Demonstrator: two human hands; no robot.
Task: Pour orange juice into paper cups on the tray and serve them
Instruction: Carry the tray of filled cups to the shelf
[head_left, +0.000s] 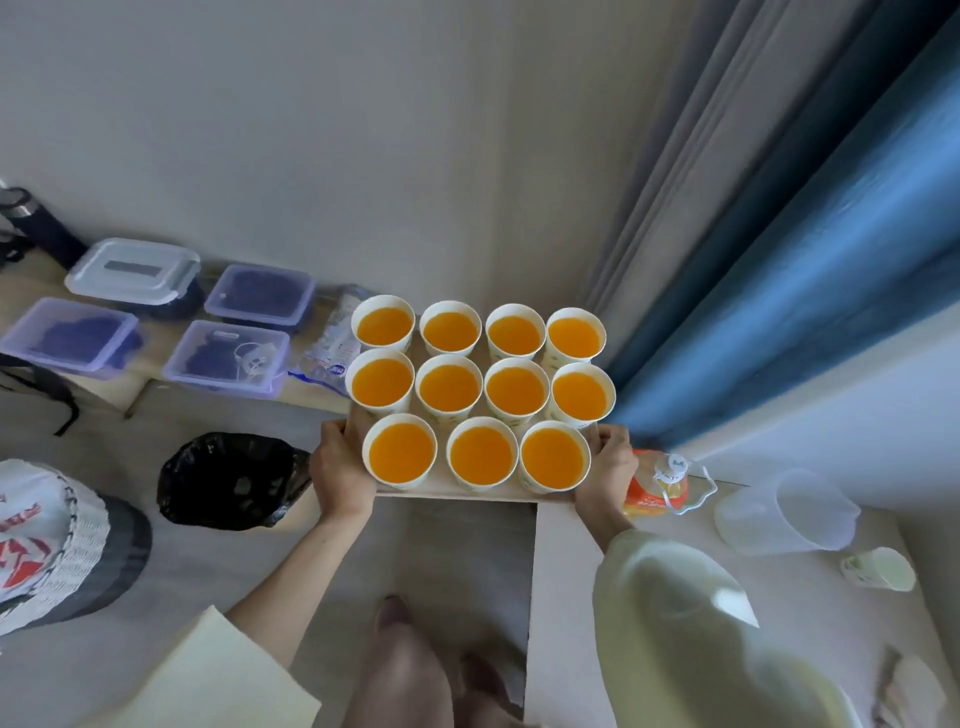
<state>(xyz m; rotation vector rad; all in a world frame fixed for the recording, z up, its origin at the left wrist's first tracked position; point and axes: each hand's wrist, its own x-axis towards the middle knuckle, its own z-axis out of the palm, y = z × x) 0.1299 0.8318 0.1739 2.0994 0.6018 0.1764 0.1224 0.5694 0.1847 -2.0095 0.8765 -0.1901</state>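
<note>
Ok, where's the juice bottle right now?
In the head view, the bottle sits on the table at the right, just beyond the right hand gripping the tray, with the clear jug on its right.

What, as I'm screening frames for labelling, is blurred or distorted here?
Head view: the wide lens bows the curtain folds; the cups on the tray read sharp; the right sleeve, close to the lens, is blurred and overbright; the lidded containers at left are soft.
</note>
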